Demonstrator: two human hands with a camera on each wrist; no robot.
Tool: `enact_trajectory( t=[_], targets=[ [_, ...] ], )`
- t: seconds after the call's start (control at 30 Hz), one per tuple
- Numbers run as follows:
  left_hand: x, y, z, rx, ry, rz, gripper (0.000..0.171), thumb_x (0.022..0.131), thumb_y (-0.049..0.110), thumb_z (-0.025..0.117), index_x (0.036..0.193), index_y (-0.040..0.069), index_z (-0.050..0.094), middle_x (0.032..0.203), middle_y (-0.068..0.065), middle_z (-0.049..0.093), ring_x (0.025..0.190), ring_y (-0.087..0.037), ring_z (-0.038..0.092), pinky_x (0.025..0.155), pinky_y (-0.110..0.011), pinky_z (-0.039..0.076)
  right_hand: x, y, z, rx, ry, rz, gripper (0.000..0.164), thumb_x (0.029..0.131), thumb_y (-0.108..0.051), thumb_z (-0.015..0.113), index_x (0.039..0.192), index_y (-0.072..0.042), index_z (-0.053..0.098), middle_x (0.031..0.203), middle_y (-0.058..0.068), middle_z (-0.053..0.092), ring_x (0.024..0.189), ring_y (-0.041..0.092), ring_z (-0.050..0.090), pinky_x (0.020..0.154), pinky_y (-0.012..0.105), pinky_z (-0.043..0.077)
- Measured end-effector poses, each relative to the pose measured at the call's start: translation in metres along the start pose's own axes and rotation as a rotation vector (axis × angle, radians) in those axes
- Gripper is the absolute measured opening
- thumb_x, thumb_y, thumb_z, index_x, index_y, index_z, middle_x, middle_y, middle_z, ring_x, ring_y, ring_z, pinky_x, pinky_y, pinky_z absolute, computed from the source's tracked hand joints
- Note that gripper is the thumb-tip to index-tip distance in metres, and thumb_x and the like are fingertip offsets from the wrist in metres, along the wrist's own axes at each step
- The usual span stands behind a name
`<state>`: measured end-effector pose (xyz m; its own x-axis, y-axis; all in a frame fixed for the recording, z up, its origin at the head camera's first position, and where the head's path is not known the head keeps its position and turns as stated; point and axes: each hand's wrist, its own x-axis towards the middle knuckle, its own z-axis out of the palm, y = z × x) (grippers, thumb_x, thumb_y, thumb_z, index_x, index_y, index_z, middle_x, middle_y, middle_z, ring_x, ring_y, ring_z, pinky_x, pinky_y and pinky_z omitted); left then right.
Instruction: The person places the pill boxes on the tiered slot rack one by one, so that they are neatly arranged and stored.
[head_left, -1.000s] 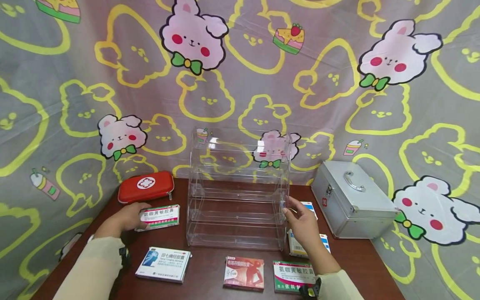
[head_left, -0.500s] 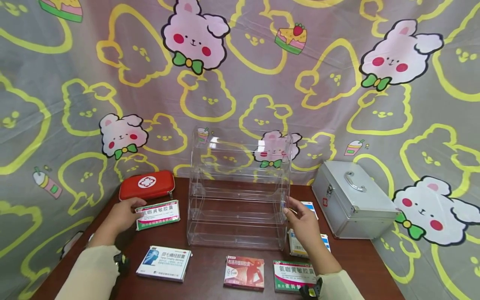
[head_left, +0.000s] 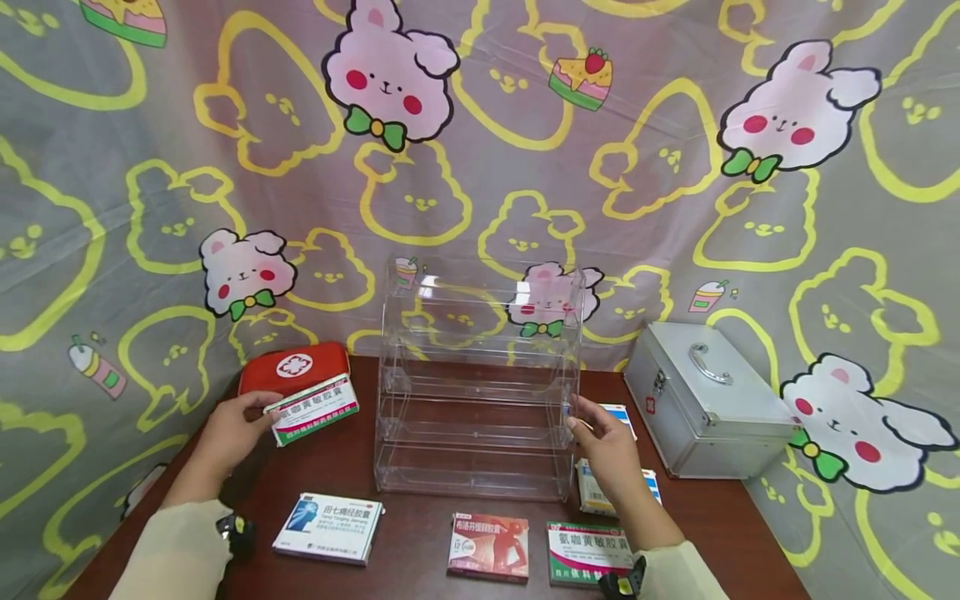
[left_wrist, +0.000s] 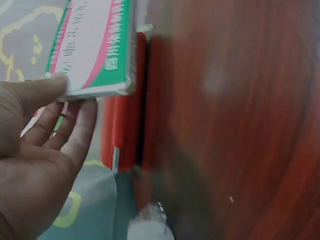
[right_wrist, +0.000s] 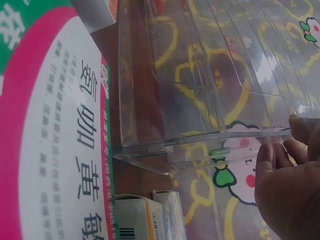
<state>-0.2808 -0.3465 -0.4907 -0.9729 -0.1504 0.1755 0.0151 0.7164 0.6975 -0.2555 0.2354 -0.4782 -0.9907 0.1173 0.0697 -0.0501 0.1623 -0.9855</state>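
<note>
My left hand pinches the left end of a green-and-white capsule box, thumb on the printed face and fingers beneath. The box is off the table, tilted, in front of the red first-aid case. In the left wrist view, the box extends away from the thumb. A clear tiered acrylic display rack stands mid-table, its tiers bare. My right hand grips the rack's right side panel; in the right wrist view, thumb and fingers lie on either side of its edge.
In front lie a white-and-blue medicine box, a red one and another green-and-white one. More boxes sit partly hidden behind my right arm. A silver metal case stands at right. Patterned cloth encloses the table.
My left hand has raised the green-and-white capsule box from the table and tilted it, its right end higher. My right hand stays at the rack's side.
</note>
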Motion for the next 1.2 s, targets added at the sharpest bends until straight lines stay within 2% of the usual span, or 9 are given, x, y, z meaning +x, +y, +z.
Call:
enact_trajectory(
  t=[0.13,0.33,0.53,0.63,0.77,0.83,0.97,1.07,1.2],
  targets=[
    [-0.002,0.016,-0.005,-0.101,0.053,-0.048,0.046,0.108,0.025,0.071,0.145,-0.001,0.063,0.142,-0.03,0.064,0.114,-0.038,0.063,0.077,-0.023,0.055,0.0,0.0,0.0,0.007,0.0,0.0,0.049,0.108,-0.01,0.068,0.157,-0.008,0.059,0.159,0.014,0.061,0.139,0.031,0.063,0.087,0.031,0.068],
    [0.0,0.051,-0.022,-0.264,0.122,-0.08,0.052,0.11,0.037,0.066,0.149,0.004,0.062,0.133,-0.015,0.066,0.099,-0.01,0.057,0.071,-0.013,0.052,-0.002,-0.001,0.0,-0.009,0.011,0.011,0.05,0.108,-0.012,0.07,0.156,-0.01,0.06,0.158,0.013,0.062,0.126,0.015,0.067,0.083,0.027,0.068],
    [-0.001,0.092,-0.036,-0.359,0.193,-0.049,0.051,0.109,0.038,0.067,0.151,0.01,0.063,0.124,0.006,0.065,0.102,-0.008,0.058,0.077,-0.007,0.054,-0.005,-0.003,0.0,-0.007,0.023,0.003,0.049,0.108,-0.013,0.07,0.156,-0.008,0.06,0.158,0.017,0.062,0.127,0.017,0.067,0.086,0.031,0.068],
    [-0.001,0.119,-0.039,-0.588,0.229,0.021,0.045,0.107,0.024,0.071,0.149,0.006,0.065,0.121,0.01,0.065,0.104,-0.01,0.061,0.082,-0.006,0.057,-0.006,-0.003,0.001,0.009,0.033,0.005,0.047,0.108,-0.012,0.069,0.155,-0.007,0.061,0.157,0.019,0.061,0.13,0.02,0.066,0.09,0.033,0.068],
    [-0.004,0.16,-0.039,-0.868,0.224,0.133,0.039,0.103,0.007,0.074,0.141,0.004,0.069,0.119,0.003,0.068,0.104,-0.012,0.065,0.084,-0.011,0.061,-0.006,-0.002,0.003,0.02,0.048,0.003,0.046,0.108,-0.011,0.069,0.153,-0.006,0.063,0.156,0.018,0.062,0.128,0.018,0.066,0.092,0.034,0.067],
    [-0.006,0.181,-0.039,-0.866,0.211,0.176,0.036,0.103,0.007,0.074,0.14,0.005,0.071,0.118,0.002,0.069,0.103,-0.013,0.065,0.083,-0.012,0.062,-0.006,-0.001,0.004,0.025,0.05,-0.003,0.046,0.108,-0.01,0.069,0.153,-0.005,0.063,0.156,0.017,0.063,0.128,0.017,0.066,0.093,0.034,0.067],
    [-0.001,0.218,-0.032,-0.702,0.212,0.236,0.036,0.106,0.012,0.072,0.142,0.007,0.071,0.116,0.006,0.073,0.101,-0.013,0.066,0.081,-0.011,0.06,-0.005,0.0,0.003,0.029,0.049,-0.009,0.046,0.108,-0.01,0.069,0.152,-0.004,0.063,0.157,0.014,0.062,0.125,0.01,0.067,0.093,0.035,0.067],
    [0.007,0.241,-0.022,-0.596,0.235,0.298,0.036,0.107,0.012,0.071,0.141,0.004,0.07,0.122,-0.005,0.075,0.099,-0.006,0.066,0.082,-0.009,0.057,-0.005,0.001,0.002,0.029,0.051,-0.006,0.046,0.108,-0.01,0.07,0.152,-0.004,0.063,0.156,0.015,0.063,0.12,0.004,0.068,0.092,0.034,0.067],
    [0.021,0.272,-0.008,-0.581,0.243,0.38,0.031,0.105,0.003,0.069,0.136,-0.003,0.072,0.131,-0.022,0.071,0.098,-0.001,0.067,0.085,-0.007,0.055,-0.004,0.004,0.002,0.017,0.052,0.0,0.045,0.107,-0.01,0.07,0.152,-0.005,0.063,0.156,0.015,0.063,0.123,0.009,0.068,0.091,0.033,0.067]
  ],
)
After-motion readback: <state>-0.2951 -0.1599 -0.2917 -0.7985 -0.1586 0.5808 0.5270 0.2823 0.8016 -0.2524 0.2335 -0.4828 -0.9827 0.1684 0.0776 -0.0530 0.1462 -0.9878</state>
